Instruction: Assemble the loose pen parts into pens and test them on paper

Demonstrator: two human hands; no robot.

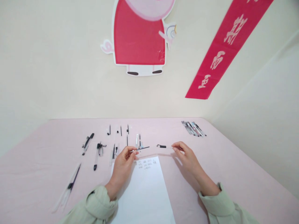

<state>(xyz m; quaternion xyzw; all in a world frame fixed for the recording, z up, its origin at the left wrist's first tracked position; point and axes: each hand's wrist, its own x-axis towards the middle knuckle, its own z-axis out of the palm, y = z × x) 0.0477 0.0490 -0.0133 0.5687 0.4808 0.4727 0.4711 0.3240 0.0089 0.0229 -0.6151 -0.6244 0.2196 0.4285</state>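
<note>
Above the top of a white sheet of paper (146, 193) with rows of handwriting, my left hand (121, 166) is closed in a pinch. Between its fingertips is a thin dark pen refill (143, 148), pointing right. My right hand (190, 160) pinches the clear end of a pen barrel (162, 146). The barrel's black part with a clip points left, towards the refill. A gap separates the two pieces. Both hands are just over the pink tablecloth (187, 199).
Several refills and small black caps (117, 132) lie beyond my left hand. Pen parts (87, 143) are spread to the left, with a long clear pen piece (70, 186) nearer me. A row of pens (193, 128) lies at the back right, before the wall (70, 77).
</note>
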